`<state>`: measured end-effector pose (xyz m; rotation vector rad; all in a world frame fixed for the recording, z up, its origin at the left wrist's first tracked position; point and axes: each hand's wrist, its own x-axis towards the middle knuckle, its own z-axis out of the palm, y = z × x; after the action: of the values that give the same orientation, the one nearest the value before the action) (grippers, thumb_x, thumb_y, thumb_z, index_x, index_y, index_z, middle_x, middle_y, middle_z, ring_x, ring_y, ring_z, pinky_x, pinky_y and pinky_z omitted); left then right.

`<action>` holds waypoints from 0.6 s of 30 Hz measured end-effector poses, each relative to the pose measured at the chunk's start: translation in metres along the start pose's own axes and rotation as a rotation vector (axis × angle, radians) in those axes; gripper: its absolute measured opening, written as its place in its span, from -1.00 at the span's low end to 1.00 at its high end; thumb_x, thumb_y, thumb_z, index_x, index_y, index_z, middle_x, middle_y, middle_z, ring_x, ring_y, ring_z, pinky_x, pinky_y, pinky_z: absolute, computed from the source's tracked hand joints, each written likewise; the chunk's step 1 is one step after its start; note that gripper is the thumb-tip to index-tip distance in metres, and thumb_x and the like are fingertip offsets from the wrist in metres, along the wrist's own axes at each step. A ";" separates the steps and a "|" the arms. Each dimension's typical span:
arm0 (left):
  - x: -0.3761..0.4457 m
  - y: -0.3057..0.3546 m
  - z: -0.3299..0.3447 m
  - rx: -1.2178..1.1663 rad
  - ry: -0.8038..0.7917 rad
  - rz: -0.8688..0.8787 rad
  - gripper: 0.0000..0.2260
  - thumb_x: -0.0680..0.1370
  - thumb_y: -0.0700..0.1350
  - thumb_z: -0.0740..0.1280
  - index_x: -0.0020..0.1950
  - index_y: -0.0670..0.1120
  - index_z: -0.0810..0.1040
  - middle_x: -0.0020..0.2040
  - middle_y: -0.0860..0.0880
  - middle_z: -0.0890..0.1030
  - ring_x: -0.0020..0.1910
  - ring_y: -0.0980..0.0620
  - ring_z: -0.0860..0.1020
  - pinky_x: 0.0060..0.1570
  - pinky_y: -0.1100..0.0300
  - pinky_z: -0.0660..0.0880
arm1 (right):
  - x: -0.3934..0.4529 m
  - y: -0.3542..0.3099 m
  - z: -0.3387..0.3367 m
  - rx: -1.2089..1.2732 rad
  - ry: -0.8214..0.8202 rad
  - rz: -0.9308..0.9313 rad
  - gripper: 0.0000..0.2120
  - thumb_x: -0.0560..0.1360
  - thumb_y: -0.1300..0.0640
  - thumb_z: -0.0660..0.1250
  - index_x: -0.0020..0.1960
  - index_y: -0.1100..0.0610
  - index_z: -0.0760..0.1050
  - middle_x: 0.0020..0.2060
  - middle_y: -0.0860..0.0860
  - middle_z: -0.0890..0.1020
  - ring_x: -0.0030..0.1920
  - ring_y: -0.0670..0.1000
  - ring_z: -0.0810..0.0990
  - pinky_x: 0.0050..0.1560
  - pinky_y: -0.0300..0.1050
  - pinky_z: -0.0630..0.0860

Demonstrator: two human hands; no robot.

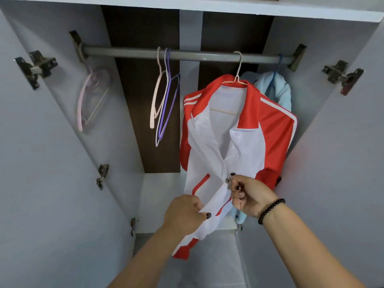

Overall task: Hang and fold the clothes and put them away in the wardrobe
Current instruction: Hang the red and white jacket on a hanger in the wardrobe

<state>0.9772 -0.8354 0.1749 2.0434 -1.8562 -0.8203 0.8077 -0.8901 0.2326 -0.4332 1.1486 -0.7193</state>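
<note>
No brand mark or readable writing is visible on any garment. The jacket [239, 129] is white on the front panels with red shoulders, sleeves and collar, and white stripes run along each shoulder; it hangs open-fronted from a pale hanger [236, 79] hooked on the grey rail [187, 55] inside the wardrobe [52, 142], toward the right end. Just behind it hangs a light blue garment [278, 90] on a blue hanger. The left hand [185, 213] reaches up from below and grips the jacket's lower left front edge — fingers curled, thumb pressed on the fabric. The right hand [251, 194], a black bead bracelet [270, 210] on its wrist, pinches the metal zip pull [228, 180] at the front opening between thumb and fingertips. Empty hangers [164, 96] — pink and purple — hang mid-rail, with another pink one at the far left.
</note>
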 end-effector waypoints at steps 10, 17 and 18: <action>0.024 -0.017 -0.007 0.003 -0.180 -0.129 -0.79 0.41 -0.03 0.50 -0.29 0.06 0.48 -0.14 0.06 0.60 -0.15 0.10 0.55 -0.07 0.32 0.48 | 0.029 -0.062 0.003 -0.101 0.022 -0.119 -0.74 0.57 0.17 0.20 -0.30 0.12 0.39 -0.55 -0.07 0.35 -0.64 -0.13 0.22 -0.64 -0.34 0.17; 0.065 0.032 -0.026 -0.151 0.061 0.050 -0.80 0.48 0.10 0.42 0.02 0.05 0.57 -0.04 0.12 0.65 -0.07 0.12 0.60 0.08 0.23 0.54 | 0.034 -0.058 0.011 -0.255 -0.010 -0.147 -0.67 0.54 0.16 0.26 -0.40 0.11 0.40 -0.55 -0.03 0.38 -0.60 -0.10 0.23 -0.61 -0.31 0.19; 0.072 0.043 -0.031 -0.216 0.122 0.096 -0.82 0.48 0.09 0.43 -0.01 0.06 0.58 -0.06 0.13 0.65 -0.09 0.14 0.61 0.04 0.24 0.55 | 0.035 -0.056 0.011 -0.267 -0.009 -0.138 -0.65 0.55 0.15 0.26 -0.42 0.11 0.41 -0.55 -0.02 0.38 -0.60 -0.10 0.23 -0.60 -0.31 0.18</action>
<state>0.9611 -0.9173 0.2064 1.8167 -1.7049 -0.8133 0.8097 -0.9550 0.2496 -0.7453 1.2197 -0.6847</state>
